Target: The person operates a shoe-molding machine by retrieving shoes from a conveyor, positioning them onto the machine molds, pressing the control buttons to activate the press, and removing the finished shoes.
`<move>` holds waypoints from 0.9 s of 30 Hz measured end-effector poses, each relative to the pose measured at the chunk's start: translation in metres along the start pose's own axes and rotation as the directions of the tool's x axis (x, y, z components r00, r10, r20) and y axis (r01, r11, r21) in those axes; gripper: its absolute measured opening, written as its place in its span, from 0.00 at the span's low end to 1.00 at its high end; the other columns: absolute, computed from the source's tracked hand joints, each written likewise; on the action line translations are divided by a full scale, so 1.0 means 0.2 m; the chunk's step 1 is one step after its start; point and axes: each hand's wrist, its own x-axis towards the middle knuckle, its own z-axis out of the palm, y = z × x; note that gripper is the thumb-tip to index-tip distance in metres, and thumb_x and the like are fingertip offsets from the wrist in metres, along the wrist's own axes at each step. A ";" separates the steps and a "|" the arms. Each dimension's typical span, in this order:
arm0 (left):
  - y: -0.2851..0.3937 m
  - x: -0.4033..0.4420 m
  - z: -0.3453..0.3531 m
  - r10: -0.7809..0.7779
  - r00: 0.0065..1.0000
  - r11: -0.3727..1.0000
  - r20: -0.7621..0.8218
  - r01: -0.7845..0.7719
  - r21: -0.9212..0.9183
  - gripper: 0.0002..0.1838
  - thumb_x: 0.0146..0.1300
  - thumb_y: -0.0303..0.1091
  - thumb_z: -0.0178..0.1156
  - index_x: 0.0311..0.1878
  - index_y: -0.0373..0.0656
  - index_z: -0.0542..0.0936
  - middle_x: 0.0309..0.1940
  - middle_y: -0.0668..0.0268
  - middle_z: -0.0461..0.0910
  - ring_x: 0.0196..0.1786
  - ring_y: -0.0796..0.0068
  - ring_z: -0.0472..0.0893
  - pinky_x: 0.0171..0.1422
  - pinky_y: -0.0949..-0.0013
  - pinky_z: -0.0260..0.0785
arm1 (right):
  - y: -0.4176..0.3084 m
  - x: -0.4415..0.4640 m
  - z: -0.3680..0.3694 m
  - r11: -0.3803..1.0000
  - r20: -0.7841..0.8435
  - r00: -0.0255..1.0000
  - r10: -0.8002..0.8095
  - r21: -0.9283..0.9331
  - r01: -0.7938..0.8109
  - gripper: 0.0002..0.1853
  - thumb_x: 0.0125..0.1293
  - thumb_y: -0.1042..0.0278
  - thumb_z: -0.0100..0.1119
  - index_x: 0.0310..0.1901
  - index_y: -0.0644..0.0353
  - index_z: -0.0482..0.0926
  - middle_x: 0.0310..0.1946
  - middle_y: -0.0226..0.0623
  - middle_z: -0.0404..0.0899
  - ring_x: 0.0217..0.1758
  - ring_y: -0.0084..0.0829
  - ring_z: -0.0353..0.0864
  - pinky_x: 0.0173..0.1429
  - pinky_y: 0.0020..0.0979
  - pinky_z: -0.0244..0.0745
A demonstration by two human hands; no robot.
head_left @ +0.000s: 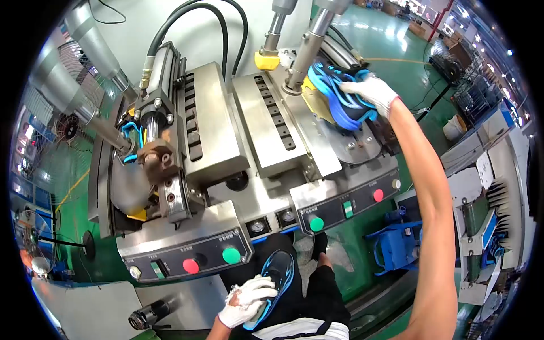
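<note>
My right hand (374, 93), in a white glove, grips a blue and black sports shoe (335, 105) at the right station of the machine. The shoe lies tilted, its blue-purple sole edge facing me, against a yellow pad (317, 102). Down at my lap, my left hand (249, 300), also gloved, has its fingers closed over a second shoe (279, 271), dark with bright blue edging. That shoe rests along my thigh, and part of its upper is hidden under the fingers.
A metal press machine (212, 113) fills the middle, with cylinders and hoses. Red and green buttons (231, 255) sit on its front panels. Another yellow pad (267, 60) hangs from a rod. At right are a blue stool (399, 243) and a rack with black bristles (498, 204).
</note>
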 end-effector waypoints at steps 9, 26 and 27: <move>-0.18 0.01 0.04 -0.038 0.984 0.985 -0.177 0.007 -0.172 0.25 0.49 0.14 0.53 0.48 0.45 0.88 0.56 0.58 0.86 0.71 0.49 0.78 0.83 0.41 0.63 | 0.31 0.66 0.43 0.670 -0.115 0.989 -0.095 -0.742 -0.022 0.41 0.56 0.34 0.67 0.60 0.64 0.86 0.63 0.58 0.84 0.66 0.51 0.85 0.70 0.43 0.79; -0.10 0.01 0.12 0.068 0.989 0.994 -0.127 -0.078 -0.076 0.25 0.54 0.18 0.55 0.56 0.40 0.85 0.62 0.55 0.84 0.75 0.50 0.76 0.85 0.45 0.59 | 0.69 -1.08 1.32 0.714 -0.084 0.830 -0.551 -0.562 0.418 0.49 0.66 0.36 0.67 0.78 0.65 0.66 0.80 0.58 0.62 0.86 0.57 0.56 0.88 0.53 0.50; -0.09 0.01 0.15 0.071 0.987 0.994 -0.145 -0.081 -0.069 0.24 0.58 0.18 0.54 0.57 0.39 0.85 0.62 0.55 0.84 0.74 0.51 0.76 0.84 0.50 0.62 | 0.73 -1.09 1.33 0.641 0.023 0.871 -0.490 -0.668 0.378 0.50 0.65 0.35 0.67 0.79 0.64 0.65 0.81 0.58 0.60 0.87 0.59 0.53 0.89 0.59 0.45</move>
